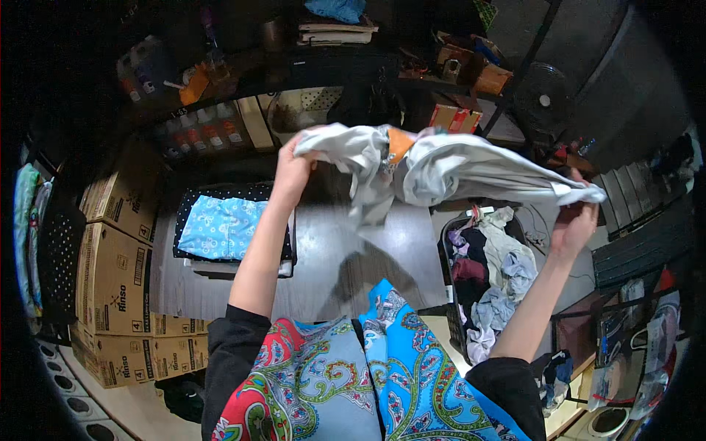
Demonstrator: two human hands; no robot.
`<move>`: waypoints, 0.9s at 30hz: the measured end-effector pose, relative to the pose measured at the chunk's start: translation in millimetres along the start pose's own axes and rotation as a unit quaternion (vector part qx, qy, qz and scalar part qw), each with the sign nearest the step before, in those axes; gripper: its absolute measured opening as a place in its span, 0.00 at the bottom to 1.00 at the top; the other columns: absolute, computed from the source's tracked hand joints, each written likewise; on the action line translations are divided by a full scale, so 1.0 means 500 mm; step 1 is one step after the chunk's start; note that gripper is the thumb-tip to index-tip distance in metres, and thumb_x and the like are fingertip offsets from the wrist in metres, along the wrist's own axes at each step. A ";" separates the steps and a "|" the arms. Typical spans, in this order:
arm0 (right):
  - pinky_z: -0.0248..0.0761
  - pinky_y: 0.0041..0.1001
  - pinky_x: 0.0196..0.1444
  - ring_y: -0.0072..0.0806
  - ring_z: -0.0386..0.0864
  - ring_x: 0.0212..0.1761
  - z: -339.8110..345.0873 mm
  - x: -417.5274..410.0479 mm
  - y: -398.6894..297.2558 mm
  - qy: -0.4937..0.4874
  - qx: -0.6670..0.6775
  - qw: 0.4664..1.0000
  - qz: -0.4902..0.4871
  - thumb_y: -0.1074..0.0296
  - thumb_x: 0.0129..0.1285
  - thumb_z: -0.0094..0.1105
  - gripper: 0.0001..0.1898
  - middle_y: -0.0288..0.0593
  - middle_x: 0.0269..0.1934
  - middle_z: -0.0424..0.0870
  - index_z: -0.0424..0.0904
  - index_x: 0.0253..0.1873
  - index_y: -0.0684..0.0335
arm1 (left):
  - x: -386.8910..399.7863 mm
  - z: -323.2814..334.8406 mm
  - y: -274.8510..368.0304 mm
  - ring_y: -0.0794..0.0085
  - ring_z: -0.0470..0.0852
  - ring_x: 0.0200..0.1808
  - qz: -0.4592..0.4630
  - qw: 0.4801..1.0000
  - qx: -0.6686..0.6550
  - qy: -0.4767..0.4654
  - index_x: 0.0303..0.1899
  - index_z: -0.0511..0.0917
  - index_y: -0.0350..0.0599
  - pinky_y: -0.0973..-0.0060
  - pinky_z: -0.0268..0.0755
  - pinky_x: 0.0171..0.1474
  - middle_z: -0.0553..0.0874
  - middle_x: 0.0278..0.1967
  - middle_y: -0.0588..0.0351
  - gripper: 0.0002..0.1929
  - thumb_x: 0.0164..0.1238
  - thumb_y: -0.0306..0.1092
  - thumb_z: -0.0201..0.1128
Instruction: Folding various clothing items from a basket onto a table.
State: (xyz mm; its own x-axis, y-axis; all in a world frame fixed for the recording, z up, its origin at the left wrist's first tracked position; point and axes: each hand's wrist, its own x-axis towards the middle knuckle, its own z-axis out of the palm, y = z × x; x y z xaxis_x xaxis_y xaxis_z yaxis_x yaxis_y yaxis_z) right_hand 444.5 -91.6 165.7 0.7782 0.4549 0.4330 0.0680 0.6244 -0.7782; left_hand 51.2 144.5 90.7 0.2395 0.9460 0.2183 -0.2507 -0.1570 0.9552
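Note:
A white cloth garment (436,171) with an orange patch is stretched in the air above the table (342,275), partly bunched in its middle. My left hand (300,160) grips its left end, and my right hand (579,220) holds its right end, farther out and lower in the picture. On the table's left part, beneath my left forearm, lies a folded light-blue patterned cloth (220,229) on a stack with black dotted fabric (185,215). A dark plastic basket (452,308) with tangled clothes (502,270) stands at the table's right side.
Stacked cardboard boxes (113,281) border the table on the left. Behind it, a dark shelf (342,71) carries bottles, papers and small boxes. A fan (544,100) is at the back right. Bags (623,353) and more clothes (556,380) lie at the lower right.

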 end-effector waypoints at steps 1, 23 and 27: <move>0.70 0.35 0.58 0.34 0.77 0.53 0.008 -0.009 -0.015 0.010 0.019 0.999 -0.028 0.64 0.75 0.38 0.13 0.53 0.54 0.78 0.71 0.52 0.64 | 0.000 0.004 0.018 0.82 0.74 0.32 0.002 0.994 -0.109 0.004 0.50 0.79 0.45 0.81 0.66 0.33 0.82 0.37 0.66 0.14 0.64 0.24 0.56; 0.75 0.31 0.17 0.33 0.79 0.16 -0.109 -0.441 0.455 -0.088 -0.420 0.725 0.539 0.59 0.57 0.65 0.19 0.45 0.27 0.79 0.73 0.37 0.73 | -0.269 -0.083 -0.348 0.75 0.75 0.26 -0.446 0.876 0.165 -0.081 0.43 0.77 0.33 0.77 0.66 0.26 0.81 0.28 0.55 0.27 0.65 0.55 0.59; 0.71 0.28 0.21 0.29 0.77 0.20 -0.098 -0.425 0.461 -0.126 -0.343 0.814 0.452 0.68 0.51 0.66 0.13 0.43 0.29 0.80 0.75 0.34 0.70 | -0.309 -0.185 -0.382 0.67 0.80 0.29 -0.306 0.908 0.277 -0.065 0.45 0.77 0.33 0.73 0.72 0.32 0.83 0.30 0.50 0.25 0.63 0.52 0.59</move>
State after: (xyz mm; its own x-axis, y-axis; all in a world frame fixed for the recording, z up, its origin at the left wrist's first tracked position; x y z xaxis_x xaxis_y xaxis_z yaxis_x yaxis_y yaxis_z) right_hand 325.1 -75.3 -128.1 0.5569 0.7010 -0.4455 -0.0620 -0.4998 -0.8639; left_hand -24.5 54.6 -143.6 0.2929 0.8679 -0.4012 0.4689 0.2353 0.8514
